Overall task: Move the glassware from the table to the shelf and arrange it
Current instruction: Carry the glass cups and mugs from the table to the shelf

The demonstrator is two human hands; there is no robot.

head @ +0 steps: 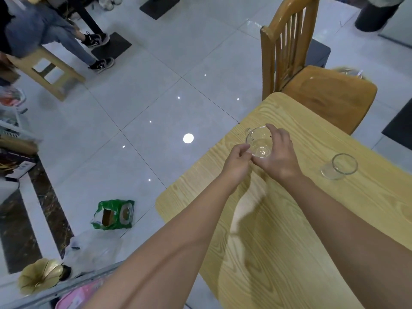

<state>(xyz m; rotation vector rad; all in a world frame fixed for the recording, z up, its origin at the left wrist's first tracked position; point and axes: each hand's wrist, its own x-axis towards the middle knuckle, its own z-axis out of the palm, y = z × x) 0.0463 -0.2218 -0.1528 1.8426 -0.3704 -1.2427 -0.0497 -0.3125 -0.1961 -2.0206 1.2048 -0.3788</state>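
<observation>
A clear glass cup [259,142] with a small handle on its far-left side is sitting near the far-left corner of the wooden table [289,219]. The right hand [279,156] is curling around the cup's right side, fingers arched over the rim and thumb low against the base, so it is closing on the cup. The left hand [237,161] is meeting the cup's near-left base, fingers bunched together and fingertips pinching at the glass; whether they are gripping it firmly cannot be told. Whether the cup is resting on the table or raised just off it cannot be told. A second glass tumbler [340,167] is standing upright nearer the table's right edge, well apart from both hands. A wooden chair [312,85] is standing just beyond the table's far edge.
</observation>
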